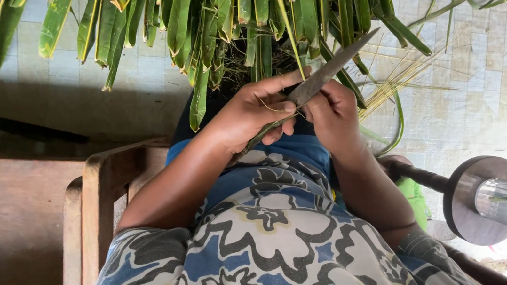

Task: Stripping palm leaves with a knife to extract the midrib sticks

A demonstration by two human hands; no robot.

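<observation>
Both hands meet over my lap under a hanging bunch of green palm leaves (231,10). A long grey knife (334,68) slants up to the right from between them. My left hand (250,114) is closed around a dark green shaft (247,146) in line with the blade, apparently the knife's handle end. A thin pale leaf rib (265,106) curls over its fingers. My right hand (335,116) is curled tight at the base of the blade, pinching the leaf strip against it. What lies inside either fist is hidden.
I sit on a wooden chair (91,214) in a blue patterned dress (267,250). A dark rod with a round disc and a clear cylinder (486,198) juts in at the lower right. Pale stripped ribs (400,79) lie on the tiled floor (504,86).
</observation>
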